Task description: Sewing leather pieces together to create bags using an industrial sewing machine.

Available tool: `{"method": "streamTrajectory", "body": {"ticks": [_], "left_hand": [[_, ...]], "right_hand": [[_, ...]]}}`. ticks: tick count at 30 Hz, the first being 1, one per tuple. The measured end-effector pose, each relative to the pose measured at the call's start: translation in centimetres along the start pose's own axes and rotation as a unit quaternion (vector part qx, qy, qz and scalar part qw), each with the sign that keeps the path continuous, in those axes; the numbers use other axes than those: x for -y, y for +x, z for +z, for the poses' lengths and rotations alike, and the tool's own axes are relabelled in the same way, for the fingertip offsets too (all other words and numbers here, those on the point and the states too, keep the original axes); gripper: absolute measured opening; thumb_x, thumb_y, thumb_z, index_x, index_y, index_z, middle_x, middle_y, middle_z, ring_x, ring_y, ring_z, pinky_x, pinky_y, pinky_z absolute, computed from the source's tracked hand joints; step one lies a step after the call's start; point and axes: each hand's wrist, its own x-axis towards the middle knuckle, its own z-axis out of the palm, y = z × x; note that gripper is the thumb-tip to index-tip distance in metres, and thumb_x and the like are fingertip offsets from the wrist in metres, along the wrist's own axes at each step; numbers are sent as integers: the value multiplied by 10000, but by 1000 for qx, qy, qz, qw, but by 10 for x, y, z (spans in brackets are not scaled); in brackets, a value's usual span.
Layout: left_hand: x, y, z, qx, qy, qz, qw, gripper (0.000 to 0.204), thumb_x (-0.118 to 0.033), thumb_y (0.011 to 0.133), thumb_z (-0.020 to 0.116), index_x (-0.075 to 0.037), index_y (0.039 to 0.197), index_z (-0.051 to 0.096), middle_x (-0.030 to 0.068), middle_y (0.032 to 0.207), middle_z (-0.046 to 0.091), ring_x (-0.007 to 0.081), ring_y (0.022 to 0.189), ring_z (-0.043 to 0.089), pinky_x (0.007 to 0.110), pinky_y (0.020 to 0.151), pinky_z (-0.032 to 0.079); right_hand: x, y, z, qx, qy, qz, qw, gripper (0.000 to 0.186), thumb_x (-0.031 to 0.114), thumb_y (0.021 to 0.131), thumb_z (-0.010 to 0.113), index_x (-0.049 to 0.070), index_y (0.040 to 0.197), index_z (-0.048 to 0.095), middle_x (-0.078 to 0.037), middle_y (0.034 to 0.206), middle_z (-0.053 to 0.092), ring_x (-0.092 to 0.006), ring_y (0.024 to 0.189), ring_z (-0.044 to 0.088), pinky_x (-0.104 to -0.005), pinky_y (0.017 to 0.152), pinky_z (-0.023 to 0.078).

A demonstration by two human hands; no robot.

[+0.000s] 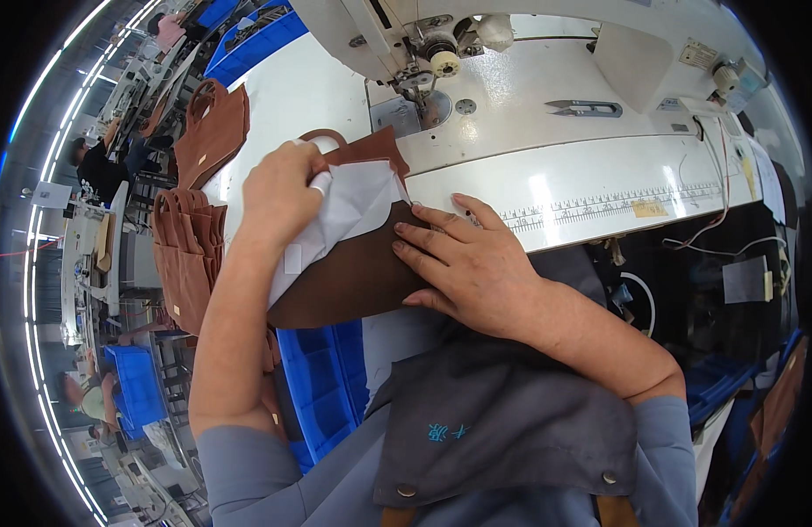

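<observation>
My left hand point(283, 193) has its fingers closed on the white lining point(357, 189) of a brown bag piece, near its upper left. My right hand point(463, 259) lies with fingers spread on the dark brown panel point(335, 281) at the lower right of the lining. A reddish-brown layer point(375, 145) with a looped handle shows behind the lining. The piece sits on the table's front edge, just below the needle area of a white sewing machine point(379, 35).
Brown bags point(182, 246) are stacked at the left, another point(204, 149) behind them. Metal snips point(581, 108) lie right of the needle, above a printed ruler strip point(608, 198). Blue bins point(322, 386) sit below the table and at the back point(248, 35). Co-workers point(98, 171) work at machines leftward.
</observation>
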Motion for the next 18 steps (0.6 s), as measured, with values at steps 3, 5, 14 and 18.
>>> {"method": "streamTrajectory", "body": {"ticks": [3,5,14,18], "left_hand": [[-7,3,12,-118,32,99,987,213,-60,826,651,-80,1038,656,154,958,658,381,912,636,449,809,495],[-15,0,15,-130,69,116,982,294,-104,830,670,-88,1124,651,155,1007,674,381,953,643,450,846,496],[-40,15,2,99,-52,126,986,326,-178,762,666,-102,1073,731,140,1067,732,318,1017,681,420,884,519],[-44,24,5,115,-149,114,975,212,-193,739,747,-40,887,752,150,876,738,325,850,707,372,805,555]], "right_hand": [[-1,0,-1,-9,12,-4,1000,525,430,842,717,70,1224,689,-67,1323,642,-251,1331,517,-502,1130,351],[-2,0,-2,-3,13,-1,1000,523,425,841,719,71,1225,689,-68,1319,644,-257,1330,517,-502,1126,359],[-4,0,-4,1,26,-6,1000,514,416,835,725,77,1220,694,-70,1319,643,-255,1325,518,-501,1139,350],[-5,1,-8,10,27,2,1000,525,387,806,768,109,1242,678,-49,1335,630,-253,1320,531,-523,1146,354]]}}
